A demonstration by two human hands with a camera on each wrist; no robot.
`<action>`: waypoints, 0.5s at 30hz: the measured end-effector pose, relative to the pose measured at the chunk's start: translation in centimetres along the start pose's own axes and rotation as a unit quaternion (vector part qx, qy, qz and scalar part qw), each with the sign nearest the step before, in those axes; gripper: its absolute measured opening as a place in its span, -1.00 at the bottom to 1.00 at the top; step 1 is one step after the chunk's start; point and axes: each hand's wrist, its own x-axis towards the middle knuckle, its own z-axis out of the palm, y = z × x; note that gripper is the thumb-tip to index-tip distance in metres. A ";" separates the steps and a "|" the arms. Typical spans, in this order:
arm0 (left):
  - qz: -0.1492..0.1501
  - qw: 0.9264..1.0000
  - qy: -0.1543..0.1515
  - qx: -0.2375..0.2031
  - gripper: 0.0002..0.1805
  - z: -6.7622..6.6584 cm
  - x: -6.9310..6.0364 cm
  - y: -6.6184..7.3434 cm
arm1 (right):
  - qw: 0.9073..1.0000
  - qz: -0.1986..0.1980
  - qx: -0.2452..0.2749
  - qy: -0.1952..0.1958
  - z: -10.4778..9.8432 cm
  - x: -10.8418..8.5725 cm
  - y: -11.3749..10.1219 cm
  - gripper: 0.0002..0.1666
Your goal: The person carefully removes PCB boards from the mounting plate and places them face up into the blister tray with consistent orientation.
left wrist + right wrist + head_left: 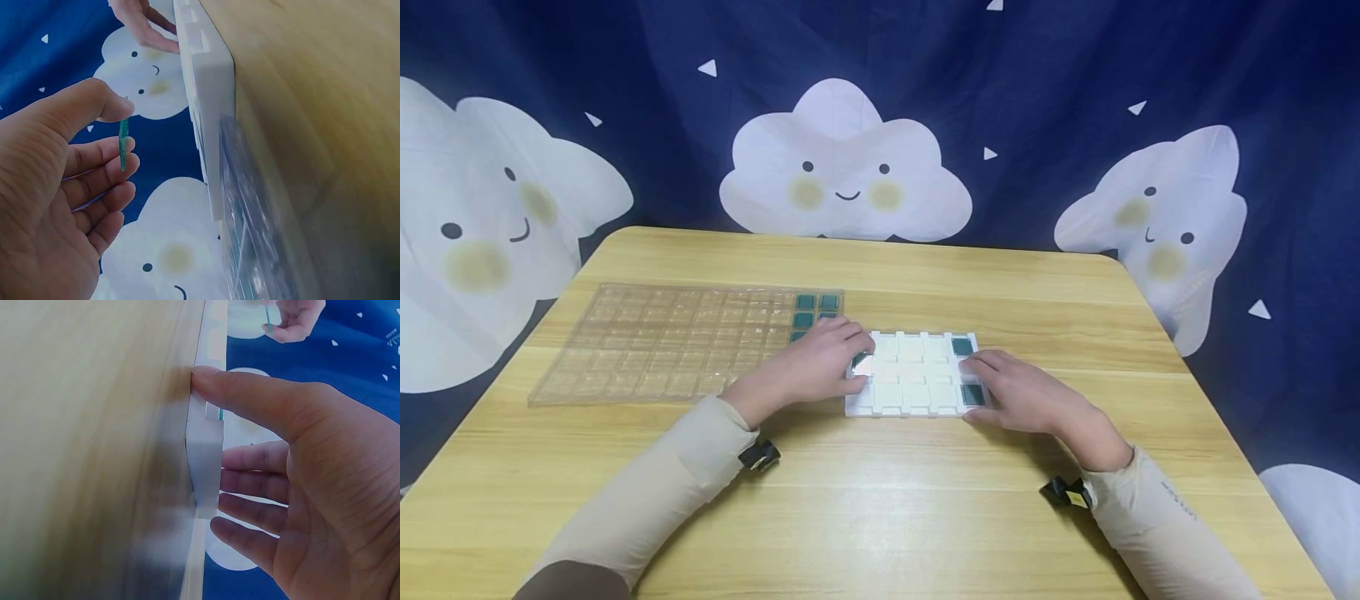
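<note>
My left hand [816,358] pinches a thin green square chip [123,145] by its edges, between thumb and fingertips. In the left wrist view the chip is edge-on and apart from the white tray [212,69]. The head view has that hand over the tray's left end. My right hand [1026,390] holds the tray's right end, thumb [209,384] against the near side and fingers along the end. Two dark green chips lie in the tray's right-hand pockets, one far [962,346] and one near [972,395].
Left of the white tray, a clear plastic tray [647,333] with many pockets lies on the wooden table [880,500]. Several green chips [805,302] sit at its right end, partly hidden by my left hand. A dark blue cloud-patterned curtain [1030,100] hangs behind.
</note>
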 end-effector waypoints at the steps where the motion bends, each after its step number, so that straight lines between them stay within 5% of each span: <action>1: 0.000 1.000 0.002 -0.001 -0.55 0.0 -0.1 -0.1 | 1.000 0.001 0.000 -0.001 0.0 0.0 0.0 -0.13; 15: -0.019 1.000 0.017 -0.015 -0.55 -0.2 -1.8 -1.8 | 1.000 0.003 0.004 -0.004 -0.1 0.0 0.0 -0.14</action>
